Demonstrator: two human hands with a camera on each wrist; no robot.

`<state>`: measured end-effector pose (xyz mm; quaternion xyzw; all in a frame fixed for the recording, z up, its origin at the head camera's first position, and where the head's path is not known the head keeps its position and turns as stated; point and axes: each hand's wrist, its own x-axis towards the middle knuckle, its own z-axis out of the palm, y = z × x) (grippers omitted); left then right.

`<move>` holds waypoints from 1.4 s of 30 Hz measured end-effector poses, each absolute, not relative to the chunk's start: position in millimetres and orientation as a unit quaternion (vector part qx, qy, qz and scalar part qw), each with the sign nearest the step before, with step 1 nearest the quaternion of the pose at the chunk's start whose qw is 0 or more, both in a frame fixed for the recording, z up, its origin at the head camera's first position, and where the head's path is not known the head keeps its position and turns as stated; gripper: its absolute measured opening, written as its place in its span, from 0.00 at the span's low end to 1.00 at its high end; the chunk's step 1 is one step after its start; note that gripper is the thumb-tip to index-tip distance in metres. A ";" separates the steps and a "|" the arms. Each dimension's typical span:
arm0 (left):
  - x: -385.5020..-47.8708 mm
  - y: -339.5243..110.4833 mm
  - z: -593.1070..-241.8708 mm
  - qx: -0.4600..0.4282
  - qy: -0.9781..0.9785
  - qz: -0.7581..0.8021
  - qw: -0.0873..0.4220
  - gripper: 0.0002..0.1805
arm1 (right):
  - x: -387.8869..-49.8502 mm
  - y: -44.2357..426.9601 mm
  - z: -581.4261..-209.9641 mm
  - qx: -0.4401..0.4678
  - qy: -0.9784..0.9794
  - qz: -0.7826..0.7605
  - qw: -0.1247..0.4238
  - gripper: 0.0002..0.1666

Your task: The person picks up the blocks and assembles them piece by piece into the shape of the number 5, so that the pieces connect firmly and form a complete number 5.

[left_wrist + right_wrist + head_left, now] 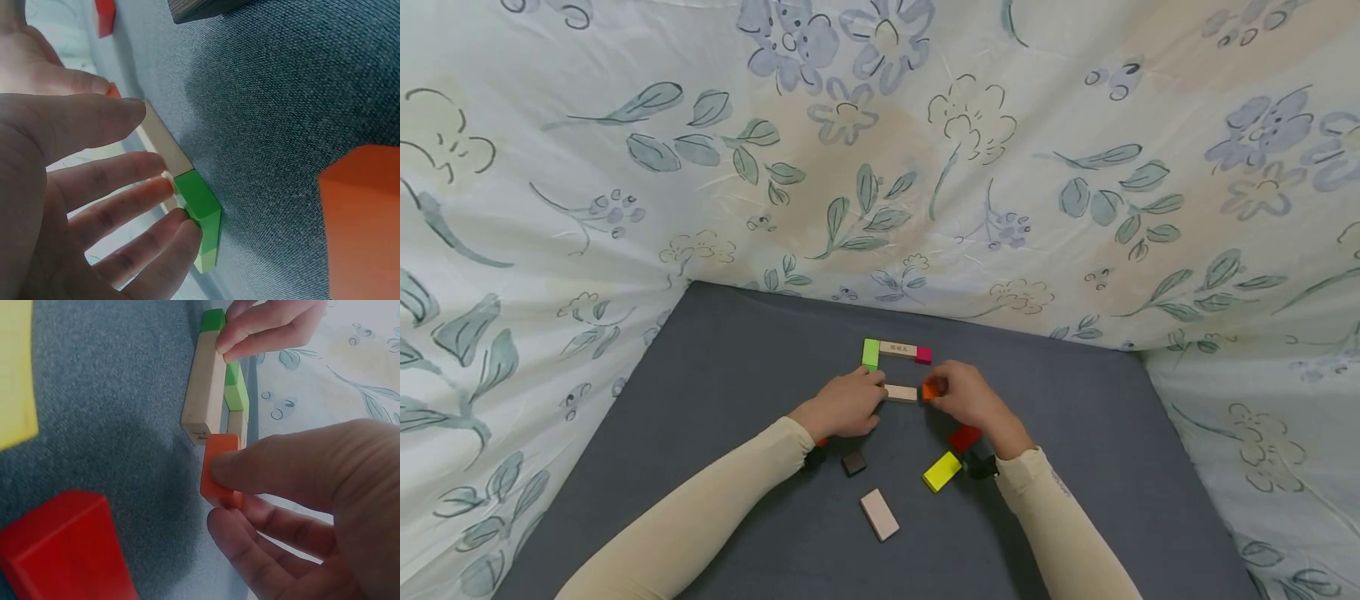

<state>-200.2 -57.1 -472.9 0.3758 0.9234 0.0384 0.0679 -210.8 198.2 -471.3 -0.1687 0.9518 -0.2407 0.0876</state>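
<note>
My right hand [972, 398] pinches a small orange block [220, 461] between thumb and fingers, at the end of a plain wooden block [901, 393]. Straight fingers of my left hand [94, 169] touch a green block [199, 192] at that wooden block's other end; its thumb lies beside the wooden block. In the head view the left hand hides this green block. Behind it, a lime green block [870, 353], a lettered wooden block [898, 348] and a magenta block [924, 356] form the far side of the arrangement.
Nearer the body lie a red block [965, 438], a yellow block [942, 472], a dark brown block [853, 463] and a pale block [879, 514]. Another orange block [365, 219] sits under the left wrist. Flowered cloth [880, 167] hangs around the grey tabletop [760, 350].
</note>
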 end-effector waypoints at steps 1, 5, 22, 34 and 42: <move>-200.0 -57.2 -472.5 0.376 0.923 0.039 0.069 0.17 | -211.5 197.5 -472.2 -0.169 0.951 -0.242 0.090 0.15; -200.1 -57.6 -472.7 0.375 0.924 0.040 0.069 0.17 | -213.8 195.0 -475.8 -0.162 0.951 -0.245 0.100 0.15; -200.8 -57.1 -474.4 0.374 0.924 0.043 0.069 0.17 | -212.0 188.8 -479.2 -0.153 0.948 -0.255 0.111 0.15; -202.1 -57.5 -474.9 0.377 0.923 0.043 0.070 0.15 | -212.9 187.1 -483.6 -0.166 0.951 -0.240 0.105 0.17; -203.5 -57.5 -474.0 0.383 0.920 0.048 0.071 0.13 | -214.8 187.1 -487.7 -0.180 0.951 -0.229 0.101 0.18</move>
